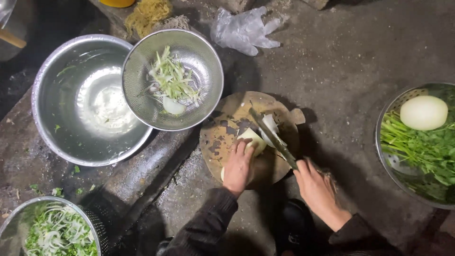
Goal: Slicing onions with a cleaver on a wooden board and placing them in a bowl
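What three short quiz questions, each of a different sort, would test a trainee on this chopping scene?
1. True or false: the right hand holds the knife over the round wooden board.
2. What does the left hand press on? A) the pale onion piece on the board; B) the whole peeled onion; C) the plastic glove.
3. Fill in: the mesh colander with green and white strips rests on the rim of the large steel ____.

Key: 1 true; 2 A; 3 bowl.
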